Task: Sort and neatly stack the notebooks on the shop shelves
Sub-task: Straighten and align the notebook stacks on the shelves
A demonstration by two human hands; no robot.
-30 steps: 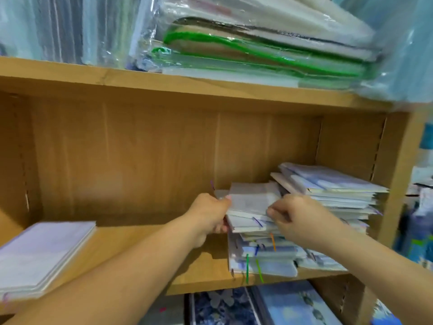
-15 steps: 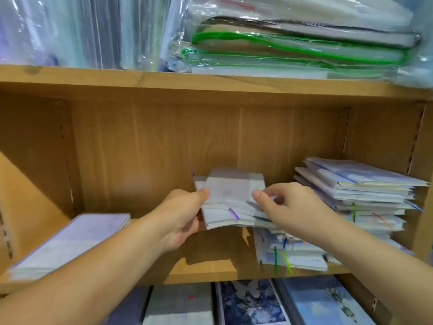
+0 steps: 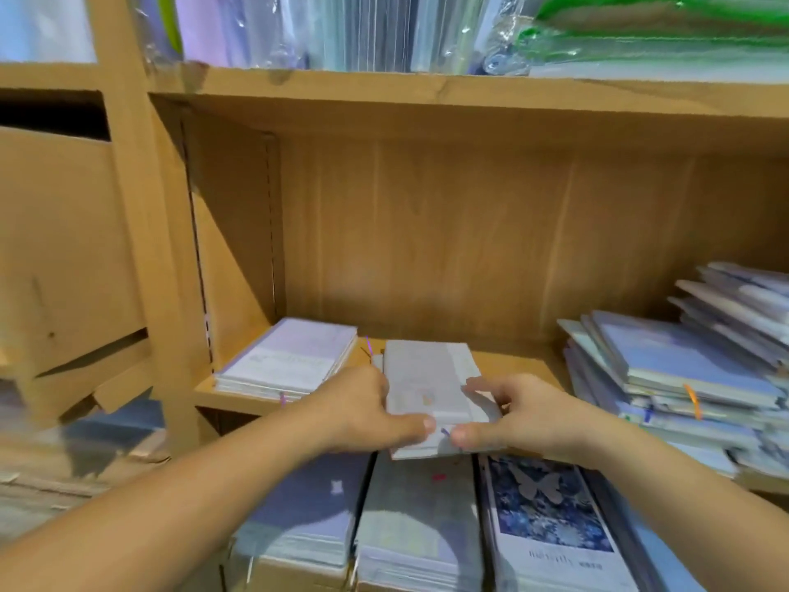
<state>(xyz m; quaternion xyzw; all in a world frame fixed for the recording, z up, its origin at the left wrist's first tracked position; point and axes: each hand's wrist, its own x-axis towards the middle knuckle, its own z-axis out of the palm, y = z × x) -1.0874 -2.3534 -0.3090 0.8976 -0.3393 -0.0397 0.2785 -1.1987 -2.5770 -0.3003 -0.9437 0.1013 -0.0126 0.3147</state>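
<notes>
left hand (image 3: pixel 367 414) and right hand (image 3: pixel 525 416) both pinch a small notebook bundle (image 3: pixel 431 386) over the shelf (image 3: pixel 512 361) front edge (mid-sort), next likely needs squaring it down beside the neat left pile (image 3: pixel 290 361)

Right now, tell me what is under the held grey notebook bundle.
The grey notebook bundle is above the wooden shelf board; its near end overhangs a pale grey notebook stack below. The board directly beneath is hidden.
</notes>
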